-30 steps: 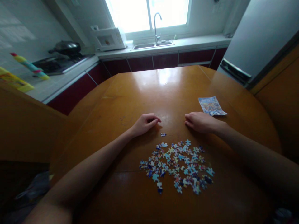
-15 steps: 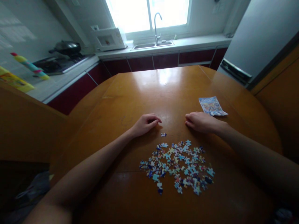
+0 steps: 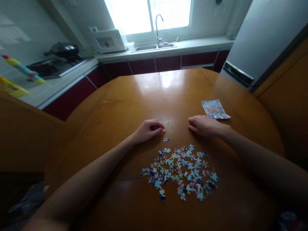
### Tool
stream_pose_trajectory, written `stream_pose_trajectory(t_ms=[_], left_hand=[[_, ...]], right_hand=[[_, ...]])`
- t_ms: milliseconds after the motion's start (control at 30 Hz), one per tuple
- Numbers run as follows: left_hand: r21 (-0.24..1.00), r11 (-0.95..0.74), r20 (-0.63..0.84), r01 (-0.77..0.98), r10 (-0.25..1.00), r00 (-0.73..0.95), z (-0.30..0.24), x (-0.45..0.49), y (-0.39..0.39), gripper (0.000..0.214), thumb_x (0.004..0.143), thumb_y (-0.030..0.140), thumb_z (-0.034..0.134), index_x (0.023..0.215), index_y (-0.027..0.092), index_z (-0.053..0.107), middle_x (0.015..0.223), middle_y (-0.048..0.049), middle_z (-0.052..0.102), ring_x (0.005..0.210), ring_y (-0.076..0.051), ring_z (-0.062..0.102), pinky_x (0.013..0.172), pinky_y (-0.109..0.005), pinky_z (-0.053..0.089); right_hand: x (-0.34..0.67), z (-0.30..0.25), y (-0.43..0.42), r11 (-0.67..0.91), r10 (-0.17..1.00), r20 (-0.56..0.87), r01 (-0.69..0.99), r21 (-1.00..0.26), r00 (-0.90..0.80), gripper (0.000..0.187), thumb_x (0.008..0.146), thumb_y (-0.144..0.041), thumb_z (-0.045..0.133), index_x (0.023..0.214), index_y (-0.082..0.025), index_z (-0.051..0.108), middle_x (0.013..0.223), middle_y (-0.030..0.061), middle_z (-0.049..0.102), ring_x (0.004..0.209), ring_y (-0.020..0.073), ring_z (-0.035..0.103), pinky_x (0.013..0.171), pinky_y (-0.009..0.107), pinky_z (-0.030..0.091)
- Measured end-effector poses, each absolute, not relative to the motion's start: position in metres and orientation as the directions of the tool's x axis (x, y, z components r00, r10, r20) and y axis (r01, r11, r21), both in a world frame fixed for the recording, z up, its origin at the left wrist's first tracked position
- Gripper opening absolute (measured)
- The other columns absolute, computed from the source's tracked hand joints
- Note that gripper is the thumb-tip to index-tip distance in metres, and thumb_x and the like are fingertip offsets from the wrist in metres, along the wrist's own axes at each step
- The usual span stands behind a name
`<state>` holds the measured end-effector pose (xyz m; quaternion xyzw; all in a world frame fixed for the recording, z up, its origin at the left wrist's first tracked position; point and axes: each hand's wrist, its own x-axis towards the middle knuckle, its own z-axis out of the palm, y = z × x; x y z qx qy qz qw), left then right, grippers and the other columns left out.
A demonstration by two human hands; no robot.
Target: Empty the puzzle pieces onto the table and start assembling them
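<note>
Toward the counter's (image 3: pixel 144 99) near edge, puzzle pieces (image 3: pixel 189 177) are left loose, seemingly unjoined; left hand (image 3: pixel 149 130) and right hand (image 3: pixel 204 125) fingers are curled narrow, any hold untellable

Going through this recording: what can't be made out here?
Head view: right hand, palm hidden beneath its own back.
Head view: printed sheet, details too small and blurred.
Head view: puzzle pieces, individual prints too small.
Head view: refrigerator, top cut off by upper edge.

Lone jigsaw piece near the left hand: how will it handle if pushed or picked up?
The lone jigsaw piece looks small and thin, so probably light. Lying flat, it should slide rather than roll or tip. The glossy wooden table may let it skid.
</note>
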<state>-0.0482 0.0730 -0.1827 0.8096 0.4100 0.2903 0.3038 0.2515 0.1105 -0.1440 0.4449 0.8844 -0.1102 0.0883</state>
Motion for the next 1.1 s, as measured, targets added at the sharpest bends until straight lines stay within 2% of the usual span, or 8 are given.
stream_pose_trajectory(t_ms=[167,300,433,533,867,967,1100], left_hand=[[0.730,-0.475,0.212,0.491,0.841,0.499,-0.181,-0.048,0.073,0.018,0.093,0.027,0.060,0.094,0.014,0.073,0.083,-0.0038,0.066,0.072,-0.012,0.056,0.064,-0.023,0.041],[0.732,-0.467,0.206,0.496,0.846,0.492,-0.181,-0.048,0.073,0.019,0.094,0.028,0.059,0.094,0.014,0.073,0.084,-0.0041,0.066,0.074,-0.012,0.057,0.066,-0.024,0.041],[0.729,-0.469,0.206,0.499,0.845,0.493,-0.180,-0.047,0.072,0.021,0.094,0.027,0.057,0.093,0.014,0.073,0.083,-0.0041,0.066,0.074,-0.013,0.057,0.067,-0.024,0.042],[0.726,-0.471,0.206,0.501,0.844,0.494,-0.180,-0.047,0.073,0.022,0.095,0.028,0.057,0.093,0.014,0.073,0.083,-0.0039,0.066,0.073,-0.012,0.057,0.066,-0.024,0.041],[0.720,-0.479,0.205,0.503,0.839,0.504,-0.181,-0.049,0.074,0.022,0.095,0.029,0.056,0.093,0.015,0.073,0.084,-0.0038,0.067,0.075,-0.013,0.059,0.068,-0.024,0.043],[0.715,-0.473,0.194,0.515,0.842,0.503,-0.181,-0.049,0.075,0.023,0.096,0.030,0.056,0.094,0.016,0.074,0.085,-0.0040,0.067,0.077,-0.014,0.060,0.069,-0.024,0.043],[0.713,-0.469,0.187,0.521,0.844,0.503,-0.179,-0.050,0.075,0.024,0.096,0.031,0.056,0.094,0.016,0.074,0.086,-0.0044,0.068,0.078,-0.015,0.061,0.070,-0.025,0.044]], right_hand=[[0.250,-0.131,0.101,0.605,0.733,-0.200,0.757,-0.246,-0.651,0.015,0.090,-0.027,0.055,0.085,-0.020,0.067,0.090,0.0067,0.071,0.078,0.0187,0.063,0.064,0.028,0.037],[0.241,-0.126,0.085,0.727,0.536,-0.138,0.538,-0.427,-0.833,0.012,0.086,-0.018,0.058,0.082,-0.020,0.069,0.089,0.0034,0.071,0.077,0.0146,0.061,0.069,0.026,0.040],[0.234,-0.135,0.075,0.754,0.438,-0.141,0.448,-0.480,-0.888,0.009,0.086,-0.023,0.063,0.081,-0.021,0.070,0.087,0.0025,0.071,0.079,0.0151,0.062,0.073,0.027,0.042],[0.234,-0.139,0.078,0.744,0.433,-0.187,0.466,-0.478,-0.882,0.008,0.084,-0.027,0.066,0.083,-0.021,0.071,0.088,0.0031,0.072,0.081,0.0165,0.063,0.073,0.028,0.042],[0.250,-0.131,0.093,0.701,0.524,-0.238,0.573,-0.425,-0.818,0.018,0.085,-0.016,0.058,0.088,-0.021,0.075,0.090,0.0051,0.074,0.081,0.0163,0.064,0.072,0.027,0.042],[0.252,-0.129,0.095,0.678,0.541,-0.273,0.604,-0.420,-0.796,0.010,0.084,-0.025,0.065,0.084,-0.020,0.074,0.084,0.0042,0.072,0.072,0.0150,0.062,0.064,0.027,0.039],[0.252,-0.127,0.094,0.662,0.524,-0.326,0.617,-0.425,-0.787,0.013,0.079,-0.032,0.072,0.078,-0.019,0.070,0.076,0.0017,0.069,0.062,0.0120,0.055,0.056,0.026,0.033]])
